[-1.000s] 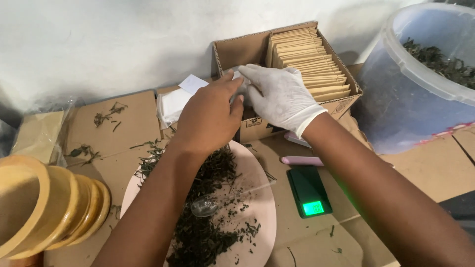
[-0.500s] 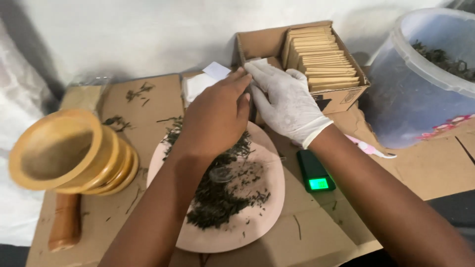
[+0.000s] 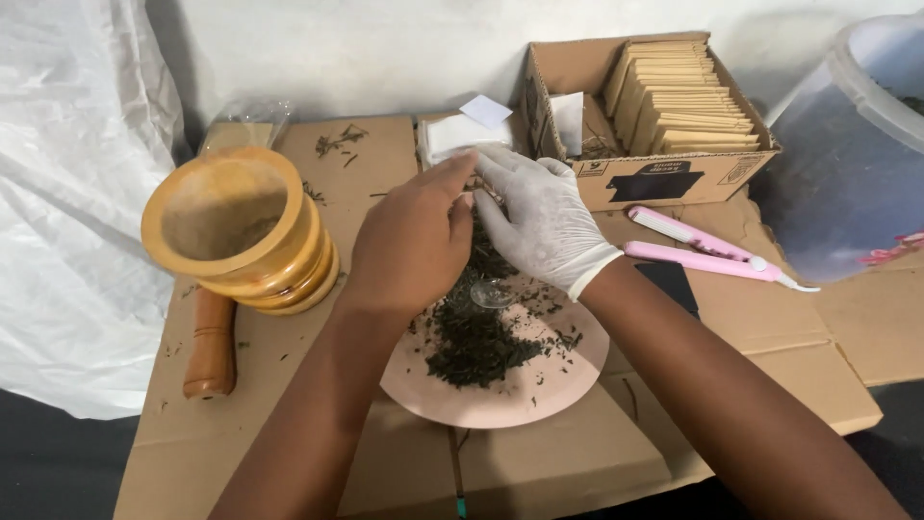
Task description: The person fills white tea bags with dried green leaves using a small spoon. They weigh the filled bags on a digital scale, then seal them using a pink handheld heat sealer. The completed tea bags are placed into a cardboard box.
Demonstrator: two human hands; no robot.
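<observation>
At the far left a sheet of crinkled white plastic (image 3: 77,212) hangs down over the edge of the flattened brown cardboard (image 3: 289,424) that serves as the surface. On it stands a turned wooden mortar (image 3: 236,231), round, smooth and honey-coloured, its bowl dusty inside, with a darker wooden pestle (image 3: 212,342) lying just beside its base, long axis running away from the person. Toward the middle, the bare left hand (image 3: 409,246) and the white-gloved right hand (image 3: 539,226) meet above the far rim of a round pink plate (image 3: 539,395), which carries a loose heap of dark dried leaves (image 3: 476,342), crumbly and flaky. The fingers of both hands are drawn together at the tips, pinching something small between them that is too hidden to identify; it sits right at the fingertips, over the leaves, equally near each hand. Below the gloved hand a small clear scoop (image 3: 491,292) rests in the heap. Just beyond the fingertips lies a stack of small white sachets (image 3: 462,135). To the right an open cardboard box (image 3: 664,178) holds a tight row of tan paper envelopes (image 3: 679,101) on edge. In front of it lies a slim pink clamp-like tool (image 3: 707,250), long axis slanting rightward, and at the far right stands a translucent plastic tub (image 3: 847,164).
</observation>
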